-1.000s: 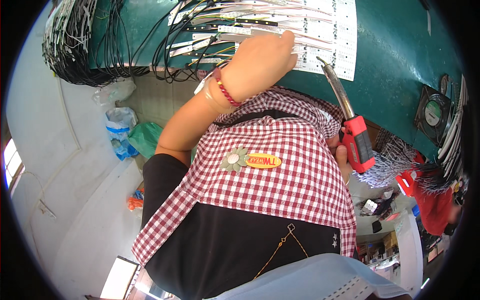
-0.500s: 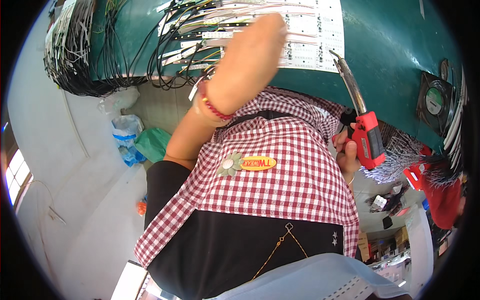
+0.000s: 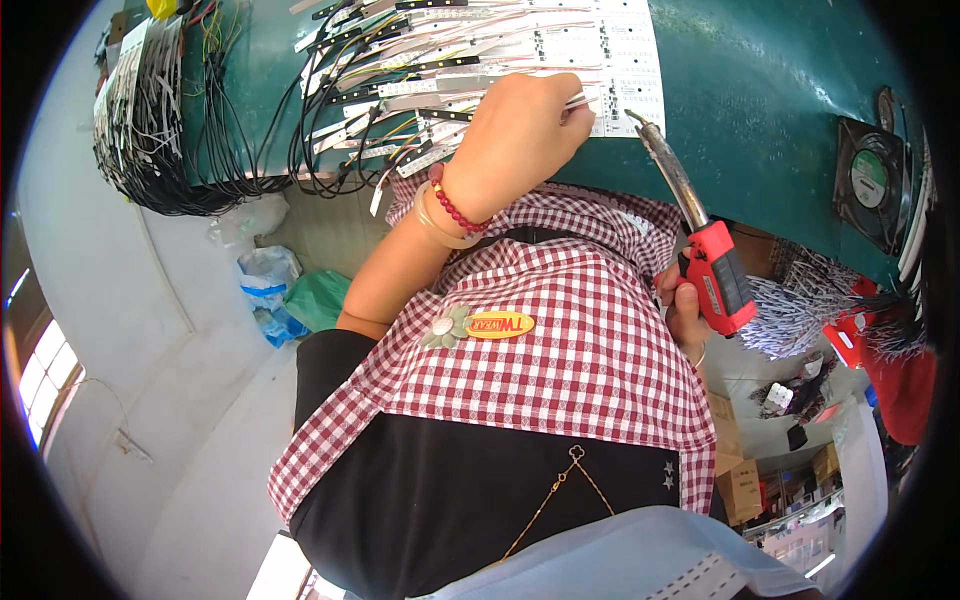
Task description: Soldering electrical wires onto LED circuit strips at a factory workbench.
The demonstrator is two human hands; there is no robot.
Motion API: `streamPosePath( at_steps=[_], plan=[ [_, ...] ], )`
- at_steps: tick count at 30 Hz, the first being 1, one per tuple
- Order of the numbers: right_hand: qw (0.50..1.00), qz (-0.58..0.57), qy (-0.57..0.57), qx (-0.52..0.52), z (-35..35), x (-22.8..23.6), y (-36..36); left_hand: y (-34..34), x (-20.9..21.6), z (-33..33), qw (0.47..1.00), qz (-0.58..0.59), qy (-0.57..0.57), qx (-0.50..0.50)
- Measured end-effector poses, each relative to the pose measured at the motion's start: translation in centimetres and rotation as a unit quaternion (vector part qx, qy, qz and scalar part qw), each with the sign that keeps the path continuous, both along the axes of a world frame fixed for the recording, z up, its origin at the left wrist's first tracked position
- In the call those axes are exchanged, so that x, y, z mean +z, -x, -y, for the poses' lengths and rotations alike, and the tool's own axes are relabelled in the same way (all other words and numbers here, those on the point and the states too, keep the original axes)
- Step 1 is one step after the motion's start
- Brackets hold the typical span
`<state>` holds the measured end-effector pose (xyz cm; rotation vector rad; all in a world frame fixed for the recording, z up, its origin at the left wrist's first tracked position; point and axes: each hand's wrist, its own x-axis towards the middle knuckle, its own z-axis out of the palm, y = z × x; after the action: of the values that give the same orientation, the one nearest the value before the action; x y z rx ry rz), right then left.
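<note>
My left hand [image 3: 520,135], with bracelets at the wrist, is closed in a pinch above the near edge of a white circuit board panel [image 3: 634,55]. Thin pale wires [image 3: 579,99] stick out past its thumb and forefinger. A red and black soldering gun [image 3: 718,278] is gripped in my right hand [image 3: 684,312], its metal barrel slanting up and left. The tip lies close to the panel's near right corner, and I cannot tell whether they touch. Strips with coloured wires and black cables [image 3: 345,110] spread left from the panel.
A thick bundle of cables [image 3: 150,130] hangs over the left end of the green table [image 3: 740,60]. At the right stands a small fan [image 3: 868,182], with bunched wires [image 3: 790,318] below it. Plastic bags [image 3: 318,300] lie lower left. A red sleeve [image 3: 907,395] shows at far right.
My left hand has come down toward the panel's near edge and now shows a pinch on thin wires. The soldering gun has shifted slightly left; the whole view has also shifted a little.
</note>
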<state>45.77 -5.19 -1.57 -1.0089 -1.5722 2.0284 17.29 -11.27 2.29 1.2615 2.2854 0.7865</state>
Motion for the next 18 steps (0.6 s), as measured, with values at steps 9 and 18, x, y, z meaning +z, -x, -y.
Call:
streamPosePath(
  at_steps=[9, 18],
  plan=[
    [0.998, 0.04, 0.036, 0.007, 0.4, -0.7, -1.0, -0.3, -1.1, -0.2, 0.999, -0.03, 0.019, -0.017],
    [0.999, 0.024, 0.01, 0.022, 0.1, -1.2, -1.2, 0.3, -1.0, -0.8, 0.999, -0.03, -0.004, -0.02]
  ],
)
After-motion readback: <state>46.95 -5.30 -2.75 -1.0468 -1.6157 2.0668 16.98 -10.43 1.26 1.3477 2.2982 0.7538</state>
